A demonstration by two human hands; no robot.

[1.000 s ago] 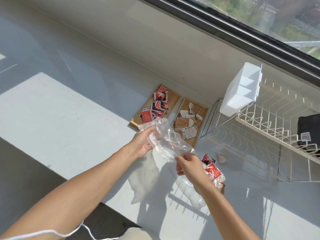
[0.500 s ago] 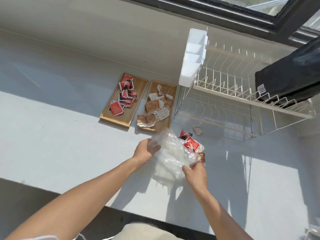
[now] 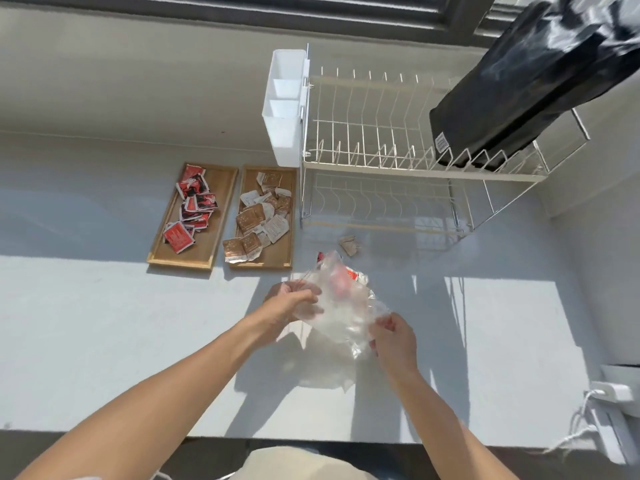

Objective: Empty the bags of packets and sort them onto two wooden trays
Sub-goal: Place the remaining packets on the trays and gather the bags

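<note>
Both hands hold a crumpled clear plastic bag above the white counter. My left hand grips its left side and my right hand pinches its lower right corner. Red packets show through and behind the bag's top. One brown packet lies loose on the counter just beyond. Two wooden trays stand side by side at the back: the left tray carries several red packets, the right tray several brown and white packets.
A white wire dish rack with a white cutlery box stands right of the trays. A black bag leans in the rack. A white plug and cable lie at the right edge.
The view has swung right and down, so trays and rack sit further left. Both hands kept hold of the bag, which now hangs lower over the counter, in front of the red packets.
</note>
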